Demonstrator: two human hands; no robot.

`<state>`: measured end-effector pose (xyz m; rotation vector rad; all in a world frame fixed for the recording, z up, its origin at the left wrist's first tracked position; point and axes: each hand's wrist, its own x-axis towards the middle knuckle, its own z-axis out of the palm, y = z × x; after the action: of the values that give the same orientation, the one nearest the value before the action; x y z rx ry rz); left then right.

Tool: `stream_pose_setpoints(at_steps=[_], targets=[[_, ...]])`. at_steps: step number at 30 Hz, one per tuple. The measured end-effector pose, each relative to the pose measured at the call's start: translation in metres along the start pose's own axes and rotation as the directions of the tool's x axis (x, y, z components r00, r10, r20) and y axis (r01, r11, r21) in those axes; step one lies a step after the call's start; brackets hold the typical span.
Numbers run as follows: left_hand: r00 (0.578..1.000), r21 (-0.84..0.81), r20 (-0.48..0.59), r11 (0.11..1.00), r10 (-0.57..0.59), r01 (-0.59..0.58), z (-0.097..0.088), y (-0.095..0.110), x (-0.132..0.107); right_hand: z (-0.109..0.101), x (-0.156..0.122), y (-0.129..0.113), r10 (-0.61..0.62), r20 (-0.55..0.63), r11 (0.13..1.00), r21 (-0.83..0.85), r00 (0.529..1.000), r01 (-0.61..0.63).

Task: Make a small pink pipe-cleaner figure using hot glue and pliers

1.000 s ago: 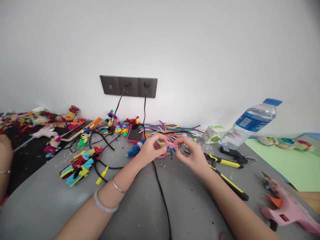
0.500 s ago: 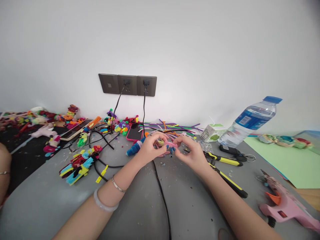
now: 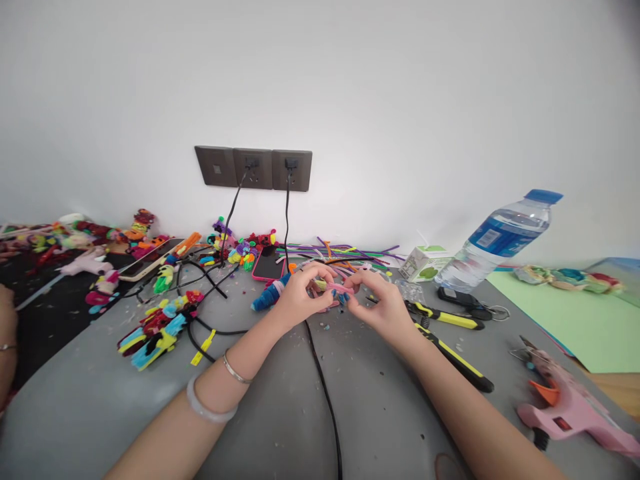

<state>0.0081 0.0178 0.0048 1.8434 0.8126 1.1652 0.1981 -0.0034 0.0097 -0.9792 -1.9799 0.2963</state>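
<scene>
Over the middle of the grey table (image 3: 280, 413), my left hand (image 3: 306, 293) pinches one end of a pink pipe cleaner piece (image 3: 340, 287). My right hand (image 3: 376, 298) holds its other end between thumb and fingertips. A bit of yellow shows beside the left fingers, and its shape is partly hidden. A blue wrapped bundle (image 3: 270, 295) lies just left of my left hand. Behind both hands, loose pipe cleaners (image 3: 350, 252) in purple, green and orange lie along the wall.
Yellow-and-black pliers (image 3: 450, 319), a pink glue gun (image 3: 570, 413), a tilted water bottle (image 3: 500, 237) and a drink carton (image 3: 425, 263) are on the right. Pipe cleaner figures (image 3: 157, 330), phones and black cables (image 3: 323, 387) lie left and centre. Another person's arm (image 3: 7, 340) is at far left.
The view has shifted very slightly. Both hands keep their hold on the pink piece with almost no movement. The other person's arm at far left has moved slightly left.
</scene>
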Motion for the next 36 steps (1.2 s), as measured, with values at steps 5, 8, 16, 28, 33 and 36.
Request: stream_pose_setpoints(at_steps=[5, 8, 16, 28, 33, 36], targets=[[1.0, -0.012, 0.005, 1.0, -0.002, 0.002, 0.001, 0.001, 0.0, 0.0, -0.001, 0.001, 0.008, 0.011, 1.0, 0.002, 1.0, -0.008], [1.0, -0.011, 0.007, 1.0, 0.005, -0.005, 0.001, 0.0, 0.0, 0.001, -0.001, 0.002, 0.011, 0.015, 1.0, 0.005, 1.0, -0.011], [1.0, -0.02, 0.007, 1.0, 0.017, -0.016, 0.001, 0.0, 0.0, 0.001, 0.0, 0.002, -0.018, 0.0, 0.999, -0.039, 1.0, 0.018], [0.997, -0.049, -0.056, 0.997, 0.06, -0.063, -0.001, -0.008, 0.001, -0.003, 0.0, 0.006, 0.034, -0.118, 0.998, -0.047, 0.992, -0.04], [0.995, -0.034, -0.094, 0.999, 0.019, -0.022, -0.002, -0.01, 0.001, -0.003, 0.0, 0.007, 0.017, -0.15, 0.995, -0.096, 0.988, -0.032], [0.994, -0.077, -0.112, 0.997, -0.009, 0.0, -0.003, -0.011, 0.002, -0.003, 0.0, 0.008, 0.028, -0.167, 0.994, -0.102, 0.985, -0.046]])
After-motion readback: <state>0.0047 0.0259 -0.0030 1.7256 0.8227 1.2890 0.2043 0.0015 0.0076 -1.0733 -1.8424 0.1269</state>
